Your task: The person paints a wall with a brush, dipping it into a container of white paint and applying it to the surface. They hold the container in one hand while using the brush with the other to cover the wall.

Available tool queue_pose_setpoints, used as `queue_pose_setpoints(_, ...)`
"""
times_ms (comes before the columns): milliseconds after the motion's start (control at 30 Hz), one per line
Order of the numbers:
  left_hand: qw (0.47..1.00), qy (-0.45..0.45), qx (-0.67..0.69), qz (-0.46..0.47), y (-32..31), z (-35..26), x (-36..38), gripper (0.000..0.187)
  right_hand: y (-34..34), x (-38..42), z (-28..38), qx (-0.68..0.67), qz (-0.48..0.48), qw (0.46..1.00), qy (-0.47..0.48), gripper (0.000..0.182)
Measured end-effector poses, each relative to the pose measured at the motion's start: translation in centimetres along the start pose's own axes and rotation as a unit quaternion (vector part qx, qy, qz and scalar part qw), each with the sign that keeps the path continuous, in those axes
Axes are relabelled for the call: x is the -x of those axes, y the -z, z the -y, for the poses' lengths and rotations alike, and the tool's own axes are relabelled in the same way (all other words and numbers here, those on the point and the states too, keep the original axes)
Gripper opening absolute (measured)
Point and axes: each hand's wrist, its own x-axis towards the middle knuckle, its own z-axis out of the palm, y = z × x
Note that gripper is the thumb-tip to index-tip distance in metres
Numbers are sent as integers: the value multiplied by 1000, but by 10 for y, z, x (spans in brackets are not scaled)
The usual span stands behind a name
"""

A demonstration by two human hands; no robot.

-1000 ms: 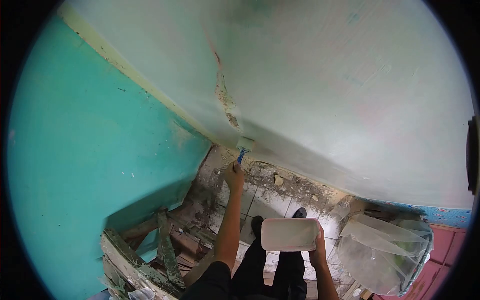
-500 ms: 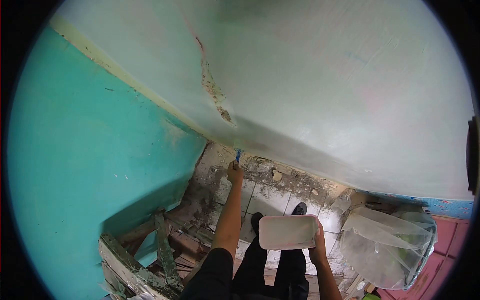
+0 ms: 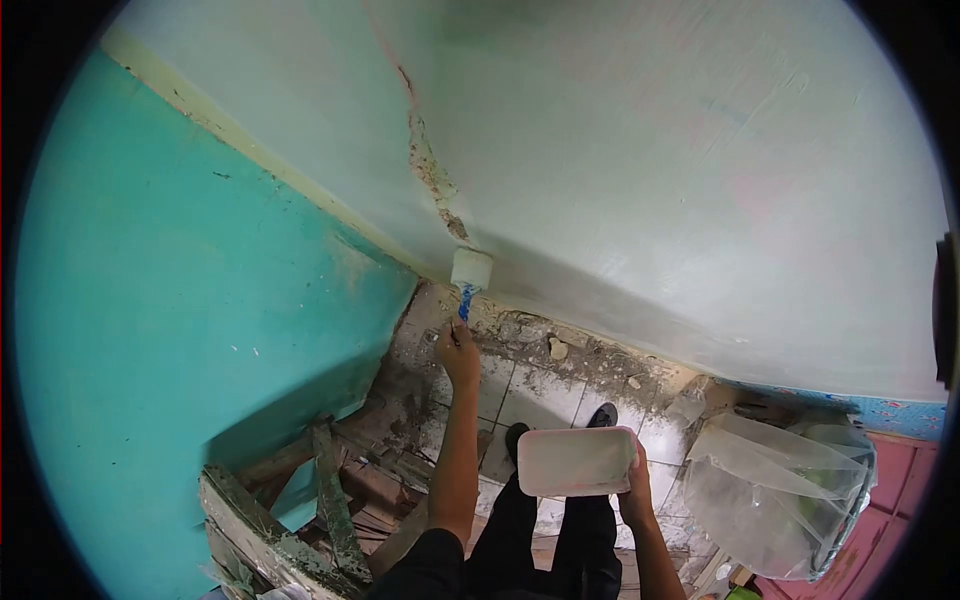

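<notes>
My left hand (image 3: 457,350) is closed round the blue handle of a wide brush (image 3: 471,272), whose pale head lies against the lower part of the whitish wall (image 3: 620,180). Just above the brush head, a rough crack (image 3: 430,170) with crumbling plaster runs up the wall. My right hand (image 3: 635,485) grips the right end of a shallow rectangular tray (image 3: 575,462) with a pink rim and pale contents, held over my legs.
A turquoise wall (image 3: 200,270) stands on the left. Broken wooden pieces (image 3: 335,500) lie at the lower left. Rubble (image 3: 557,348) lines the wall's foot above white floor tiles (image 3: 540,398). A plastic-covered container (image 3: 775,490) stands at the right, beside a pink panel (image 3: 900,500).
The brush has turned so its broad face shows. My left hand has shifted slightly left and down. The tray and my right hand are almost where they were.
</notes>
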Motion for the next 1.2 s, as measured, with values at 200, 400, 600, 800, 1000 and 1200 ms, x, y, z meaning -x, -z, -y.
queue_pose_setpoints(200, 996, 12, 65, 55, -46, 79, -2, 38, 4, -2, -19, -24, -5, 1000, -1, 82)
queue_pose_setpoints(400, 956, 150, -221, 124, -96, 198, 10, 35, 14, 5, -41, -33, -46, 998, -17, 83)
queue_pose_setpoints(600, 953, 147, -224, 138, -111, 157, 7, 33, 24, 17, -50, -40, -75, 996, -25, 87)
queue_pose_setpoints(800, 994, 27, -71, 79, -45, 10, 42, 41, 26, 25, -40, -49, -77, 996, -19, 86)
queue_pose_setpoints(1000, 984, -23, 176, 19, -23, -96, 58, 35, 29, 23, -35, -51, -63, 997, 0, 83)
queue_pose_setpoints(1200, 979, -1, 162, 126, -87, 10, 51, 34, 33, 22, -35, -45, -72, 996, 9, 82)
